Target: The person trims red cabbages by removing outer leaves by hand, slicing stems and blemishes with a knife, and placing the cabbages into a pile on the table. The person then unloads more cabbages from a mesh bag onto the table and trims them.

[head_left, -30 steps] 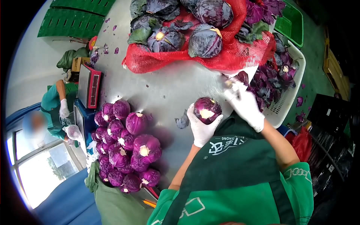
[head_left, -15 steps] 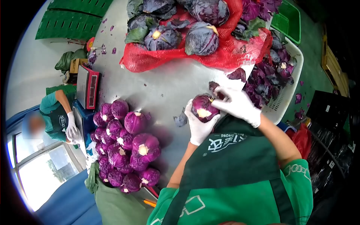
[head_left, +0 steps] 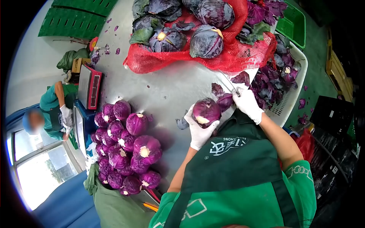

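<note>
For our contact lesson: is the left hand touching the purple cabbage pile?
Apart: the head view shows bare tabletop between the left hand and the pile.

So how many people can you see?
2: one wears the camera, their gloved left hand holding a purple cabbage; the other, a co-worker, is at the picture's left near the window. Someone else could be hidden.
</note>
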### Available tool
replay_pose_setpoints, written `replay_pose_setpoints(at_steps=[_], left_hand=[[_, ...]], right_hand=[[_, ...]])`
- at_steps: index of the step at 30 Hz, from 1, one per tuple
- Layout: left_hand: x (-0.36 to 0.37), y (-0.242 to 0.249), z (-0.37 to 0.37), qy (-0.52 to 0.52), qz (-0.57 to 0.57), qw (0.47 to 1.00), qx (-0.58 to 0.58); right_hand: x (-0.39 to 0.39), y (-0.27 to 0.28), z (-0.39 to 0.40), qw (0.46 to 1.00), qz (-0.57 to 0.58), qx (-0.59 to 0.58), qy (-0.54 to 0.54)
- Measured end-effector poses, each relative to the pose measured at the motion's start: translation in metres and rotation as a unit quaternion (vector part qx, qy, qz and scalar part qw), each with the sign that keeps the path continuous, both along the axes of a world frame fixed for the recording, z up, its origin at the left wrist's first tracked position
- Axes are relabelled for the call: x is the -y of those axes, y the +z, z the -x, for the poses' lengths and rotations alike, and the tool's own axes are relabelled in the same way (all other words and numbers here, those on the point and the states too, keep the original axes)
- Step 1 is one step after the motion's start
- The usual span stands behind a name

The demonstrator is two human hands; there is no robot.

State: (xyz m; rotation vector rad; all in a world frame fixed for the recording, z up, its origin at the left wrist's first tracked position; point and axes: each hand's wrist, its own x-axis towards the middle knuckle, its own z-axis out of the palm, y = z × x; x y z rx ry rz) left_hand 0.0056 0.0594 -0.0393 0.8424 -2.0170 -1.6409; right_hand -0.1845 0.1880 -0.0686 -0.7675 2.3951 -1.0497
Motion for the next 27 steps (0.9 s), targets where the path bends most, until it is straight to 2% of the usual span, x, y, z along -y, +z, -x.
replay_pose_setpoints(at_steps=[1, 3, 5, 7, 8, 9, 11, 12, 14, 15, 16, 17, 19, 20, 21, 23, 25, 27], left_hand=[[0.002, -0.002, -0.002, 0.004, 0.003, 1.000, 0.003], [0.004, -0.009, -0.007, 0.074, -0.067, 0.994, 0.043], [0.002, -0.004, -0.001, 0.106, -0.080, 0.991, 0.014], [0.008, 0.008, -0.002, -0.021, 0.013, 0.995, 0.100], [0.011, 0.018, -0.002, -0.089, 0.064, 0.982, 0.151], [0.013, 0.018, -0.005, -0.108, 0.036, 0.983, 0.146], [0.017, 0.051, 0.007, -0.141, 0.099, 0.942, 0.287], [0.018, 0.048, 0.010, -0.140, 0.100, 0.942, 0.287], [0.017, 0.028, 0.015, -0.146, 0.280, 0.940, 0.129], [0.013, 0.024, 0.023, -0.138, 0.161, 0.973, 0.089], [0.007, 0.024, 0.025, -0.106, 0.112, 0.984, 0.084], [0.001, 0.026, 0.028, -0.075, 0.062, 0.992, 0.079], [-0.007, 0.022, 0.034, -0.075, 0.091, 0.990, 0.080], [-0.010, 0.020, 0.037, -0.074, 0.123, 0.986, 0.082], [-0.011, 0.019, 0.037, -0.078, 0.120, 0.986, 0.082], [-0.011, 0.017, 0.038, -0.097, 0.192, 0.967, 0.135], [-0.012, 0.019, 0.039, -0.100, 0.192, 0.968, 0.127], [-0.011, 0.020, 0.041, -0.101, 0.241, 0.957, 0.123]], right_hand=[[0.002, -0.002, 0.000, 0.999, 0.044, -0.013, -0.016], [0.011, 0.000, -0.006, 0.980, 0.146, -0.119, -0.056], [0.014, 0.060, -0.014, 0.992, 0.040, 0.120, -0.022], [0.016, 0.066, -0.024, 0.966, 0.112, 0.224, 0.069], [0.020, 0.044, -0.035, 0.987, 0.119, 0.065, 0.086], [0.021, 0.042, -0.034, 0.990, 0.098, 0.042, 0.091], [0.023, 0.038, -0.024, 0.983, 0.121, 0.117, 0.078], [0.021, 0.032, -0.023, 0.980, 0.150, 0.093, 0.091], [0.016, 0.037, -0.019, 0.982, 0.144, 0.099, 0.070], [0.013, 0.038, -0.016, 0.984, 0.137, 0.106, 0.050], [0.006, 0.031, -0.018, 0.995, 0.078, -0.003, 0.065], [-0.006, 0.034, -0.022, 0.996, 0.040, -0.019, 0.077], [-0.012, 0.057, -0.035, 0.993, 0.065, -0.081, 0.053], [-0.017, 0.067, -0.038, 0.990, -0.007, -0.090, 0.108], [-0.021, 0.066, -0.043, 0.982, -0.021, -0.131, 0.133], [-0.026, 0.066, -0.045, 0.979, -0.020, -0.132, 0.153], [-0.023, 0.070, -0.044, 0.981, -0.015, -0.133, 0.144], [-0.018, 0.082, -0.041, 0.975, -0.107, -0.097, 0.169]])
